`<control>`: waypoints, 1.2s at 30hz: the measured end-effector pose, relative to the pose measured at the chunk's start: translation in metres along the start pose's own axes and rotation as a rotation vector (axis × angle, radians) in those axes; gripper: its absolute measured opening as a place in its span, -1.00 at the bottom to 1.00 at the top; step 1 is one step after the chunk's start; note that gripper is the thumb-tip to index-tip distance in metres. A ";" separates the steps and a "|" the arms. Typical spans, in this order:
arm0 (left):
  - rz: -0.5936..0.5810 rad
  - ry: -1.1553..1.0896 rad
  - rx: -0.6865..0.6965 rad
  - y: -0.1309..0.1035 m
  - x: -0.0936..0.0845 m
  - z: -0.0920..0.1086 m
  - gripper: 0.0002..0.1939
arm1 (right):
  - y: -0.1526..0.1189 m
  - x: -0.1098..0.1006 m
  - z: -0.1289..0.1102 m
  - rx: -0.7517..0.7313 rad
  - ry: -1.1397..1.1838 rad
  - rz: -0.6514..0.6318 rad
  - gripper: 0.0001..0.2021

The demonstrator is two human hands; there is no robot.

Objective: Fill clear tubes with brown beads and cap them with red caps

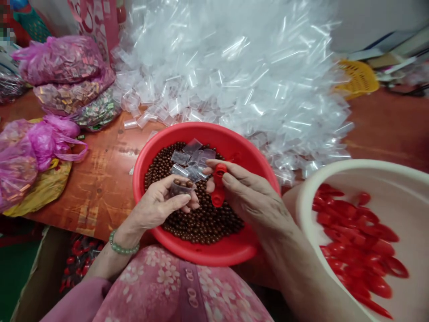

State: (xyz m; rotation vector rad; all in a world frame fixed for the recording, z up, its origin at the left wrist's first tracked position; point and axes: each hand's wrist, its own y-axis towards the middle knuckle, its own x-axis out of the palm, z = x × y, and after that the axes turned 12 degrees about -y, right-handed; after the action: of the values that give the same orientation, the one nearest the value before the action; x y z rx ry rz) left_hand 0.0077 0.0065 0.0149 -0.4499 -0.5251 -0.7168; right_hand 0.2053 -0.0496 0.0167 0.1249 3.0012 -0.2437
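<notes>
My left hand (161, 197) is closed round a small clear plastic tube (181, 189) with a few brown balls in its mouth. A little to the right, my right hand (248, 188) pinches a red plastic cap piece (219, 185) with two rounded ends. The tube and the cap piece are apart. Both hands are over a red basin (208, 257) filled with shiny brown balls (208, 223). Several clear sleeves (192, 158) lie on top of the balls.
A huge heap of clear plastic sleeves (228, 76) covers the table behind the basin. A cream tub (303, 201) with red plastic parts (362, 241) stands at the right. Pink bags (63, 62) sit at left, a yellow basket (358, 78) at far right. Below left is a box of red-capped pieces (78, 259).
</notes>
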 end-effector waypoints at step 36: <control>0.001 0.119 -0.016 0.000 -0.001 -0.001 -0.87 | 0.018 0.021 -0.023 -0.224 -0.518 0.059 -0.91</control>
State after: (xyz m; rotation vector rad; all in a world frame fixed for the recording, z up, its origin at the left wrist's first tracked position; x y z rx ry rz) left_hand 0.0077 0.0069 0.0137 -0.4192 -0.4074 -0.7425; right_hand 0.1835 -0.0271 0.0335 0.1076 2.4823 0.0619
